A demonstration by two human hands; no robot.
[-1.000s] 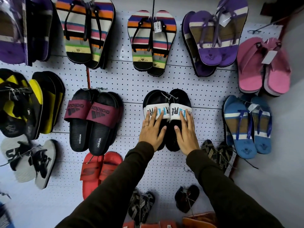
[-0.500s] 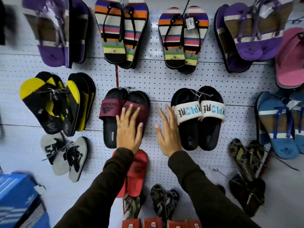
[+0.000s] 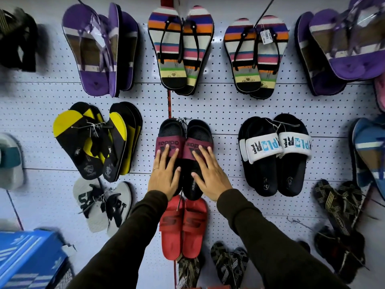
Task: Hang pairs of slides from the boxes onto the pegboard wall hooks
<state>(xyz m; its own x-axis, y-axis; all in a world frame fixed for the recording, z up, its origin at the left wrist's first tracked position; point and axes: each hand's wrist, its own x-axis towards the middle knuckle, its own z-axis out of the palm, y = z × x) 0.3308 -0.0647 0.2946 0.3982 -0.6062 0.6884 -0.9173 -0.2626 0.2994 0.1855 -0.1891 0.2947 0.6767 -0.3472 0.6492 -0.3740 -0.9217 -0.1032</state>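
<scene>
White pegboard wall (image 3: pixel 225 105), left hand (image 3: pixel 164 177), right hand (image 3: pixel 210 176), flat, unclenched, on maroon-strapped slides (image 3: pixel 185 142)

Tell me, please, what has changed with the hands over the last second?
Both hands moved leftward, off the white-strap slides onto the maroon-strap slides; left hand and right hand lie flat, one per slide, gripping nothing. Both pairs stayed hanging on the pegboard.

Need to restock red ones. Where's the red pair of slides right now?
In the head view, the red slides hang low on the pegboard, centre, directly below the maroon-strapped black slides.
</scene>
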